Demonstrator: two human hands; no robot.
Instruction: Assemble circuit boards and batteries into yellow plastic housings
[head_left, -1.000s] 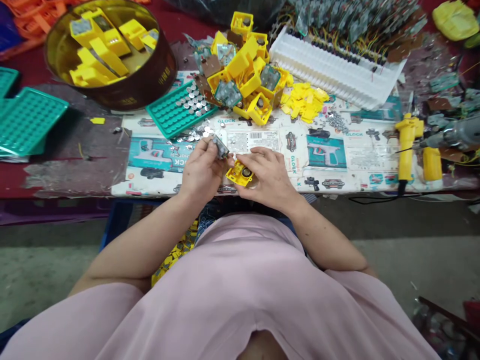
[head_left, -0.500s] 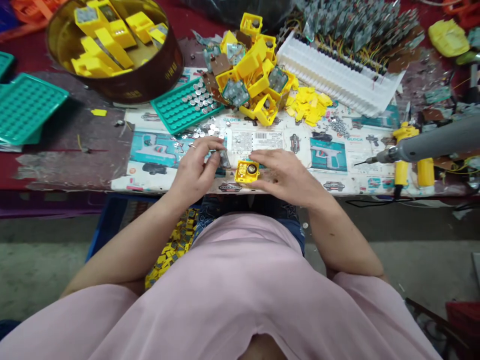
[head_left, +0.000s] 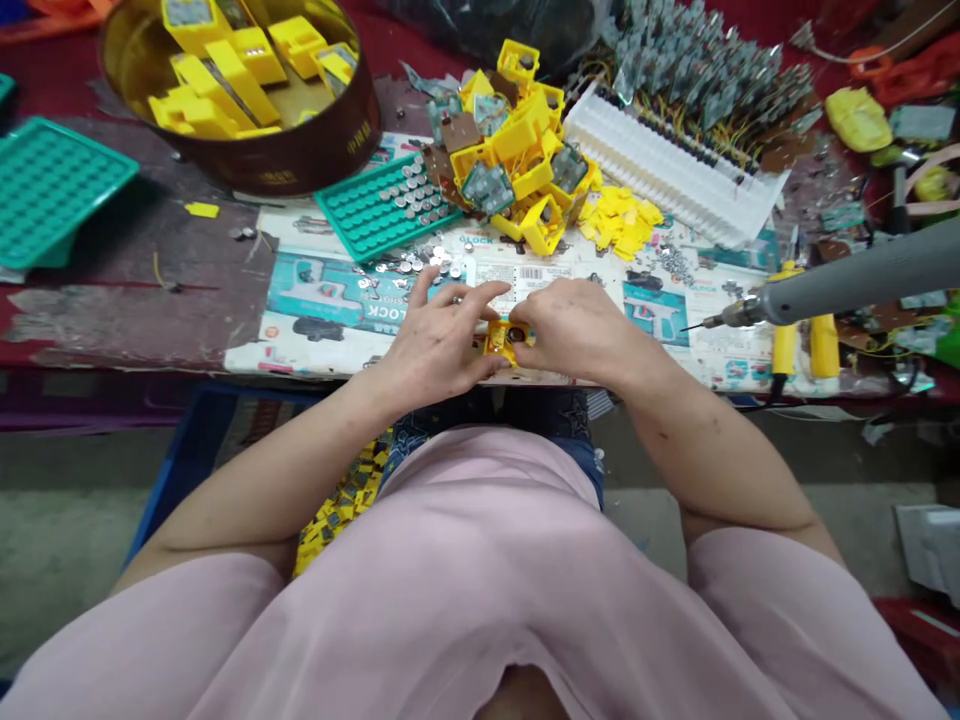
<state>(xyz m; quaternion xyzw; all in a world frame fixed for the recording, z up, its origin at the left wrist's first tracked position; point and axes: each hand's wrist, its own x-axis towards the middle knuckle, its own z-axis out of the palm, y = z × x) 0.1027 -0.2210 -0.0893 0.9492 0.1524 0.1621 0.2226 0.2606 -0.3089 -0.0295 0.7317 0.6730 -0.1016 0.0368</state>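
The light is moderate and rather even, seemingly from above; it gives a soft sheen to the black plastic bag [head_left: 499, 35] and small glints to the button cells [head_left: 411, 190], while the floor [head_left: 649, 455] just below the worktable [head_left: 67, 320] lies in dark shadow. The wide lens stretches the pink shirt [head_left: 480, 560] toward the lower corners. Fine details inside the small yellow housing [head_left: 497, 340] look soft and are difficult to read.

Casing [head_left: 497, 341] before tray [head_left: 346, 214]; tin [head_left: 330, 155] beyond, left; screwdriver [head_left: 840, 280] right.
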